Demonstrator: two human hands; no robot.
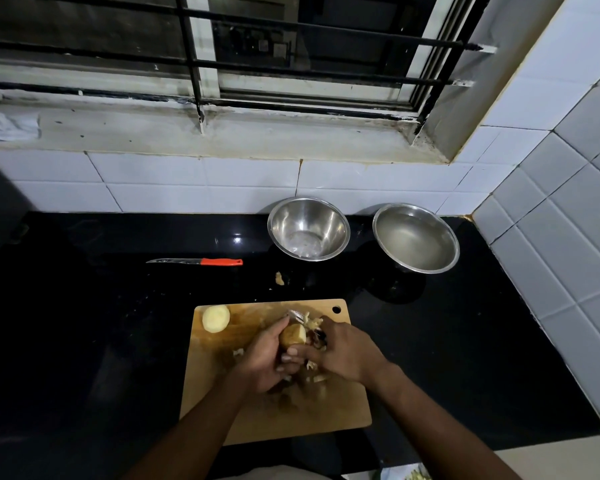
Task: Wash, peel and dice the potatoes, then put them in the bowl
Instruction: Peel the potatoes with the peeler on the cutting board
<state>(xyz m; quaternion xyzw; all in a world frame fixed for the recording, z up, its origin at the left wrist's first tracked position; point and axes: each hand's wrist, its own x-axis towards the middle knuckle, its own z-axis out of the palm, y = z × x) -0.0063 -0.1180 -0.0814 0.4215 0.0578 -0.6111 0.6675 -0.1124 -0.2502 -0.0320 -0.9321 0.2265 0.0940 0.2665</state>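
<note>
My left hand (264,362) grips a partly peeled potato (293,336) over the wooden cutting board (222,393). My right hand (343,351) holds a peeler (300,317) against the potato's far side; its handle is mostly hidden in my fingers. A peeled, pale potato (216,318) lies at the board's far left corner. Peel scraps (314,372) lie on the board under my hands. Two steel bowls stand at the back: the left bowl (309,230) holds nothing, the right bowl (416,239) seems to hold water.
A knife with an orange handle (201,261) lies on the black counter left of the bowls. A scrap of peel (279,278) sits on the counter behind the board. White tiled walls close off the back and right.
</note>
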